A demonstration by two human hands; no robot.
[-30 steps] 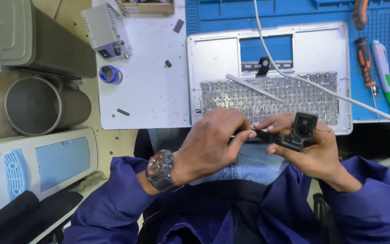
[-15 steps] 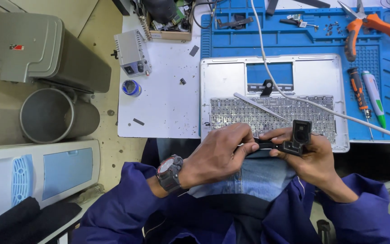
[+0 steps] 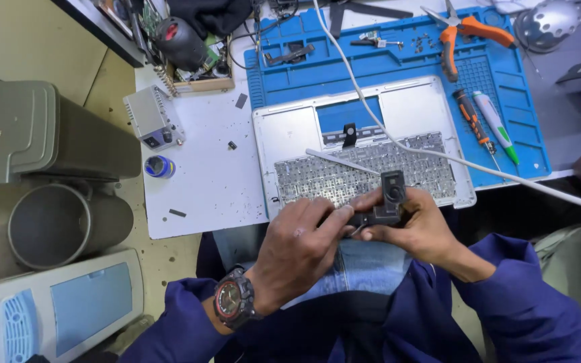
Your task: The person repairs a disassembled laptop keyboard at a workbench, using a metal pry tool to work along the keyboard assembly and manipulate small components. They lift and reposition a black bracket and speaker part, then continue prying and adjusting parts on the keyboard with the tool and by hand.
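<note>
White worktop (image 3: pixel 203 181) fills the head view, with a blue repair mat (image 3: pixel 398 70) laid across its far half and a bare floor and grey bins off to the left. On the mat lies an opened laptop shell (image 3: pixel 364 151), its keyboard underside facing up, and a white cable (image 3: pixel 438 153) runs across it.

Both hands work over the person's lap, just off the near edge of the worktop. The right hand (image 3: pixel 421 225) grips a small black angled part (image 3: pixel 381 205), and the left hand (image 3: pixel 300 249) pinches at its near end, a watch on that wrist.

Nothing lies under the black part but the lap, so a slip of the fingers would likely drop it to the floor. Tugging at its end could also bend or snap it. An elbow swing might catch the cable and drag the screwdrivers (image 3: pixel 482 128) off the mat.
</note>
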